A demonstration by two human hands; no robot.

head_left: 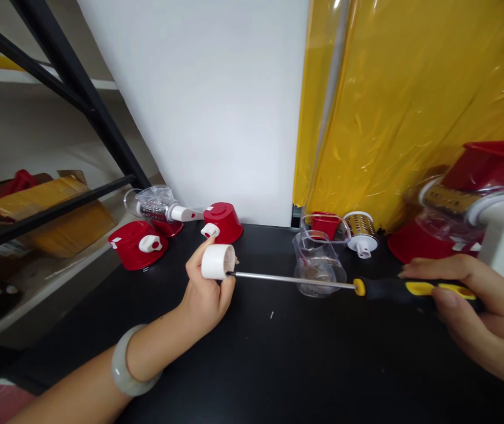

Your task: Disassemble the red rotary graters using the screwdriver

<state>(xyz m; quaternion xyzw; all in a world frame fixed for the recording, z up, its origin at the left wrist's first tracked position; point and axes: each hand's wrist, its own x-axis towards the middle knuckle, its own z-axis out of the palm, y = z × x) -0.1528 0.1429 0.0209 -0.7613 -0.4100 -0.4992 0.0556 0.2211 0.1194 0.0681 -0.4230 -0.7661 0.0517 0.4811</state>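
My left hand [210,294] is closed around a short white plastic cylinder [215,261], its open end turned to the right. A long screwdriver [393,290] with a black and yellow handle lies level in my right hand [486,318], fingers wrapped on the handle. Its dark tip reaches the lower rim of the cylinder's open end; whether it touches inside I cannot tell. Behind the white piece stands a red base [224,222] with a white knob. A clear plastic housing [319,265] is just beyond the screwdriver's shaft.
Another red base [138,246] stands left, near a clear-bodied grater [157,207]. A metal grater drum [361,231] and red hopper [325,225] sit at the back. A larger red and white rotary grater [477,206] is at right. The black table [287,365] bears a tiny white scrap.
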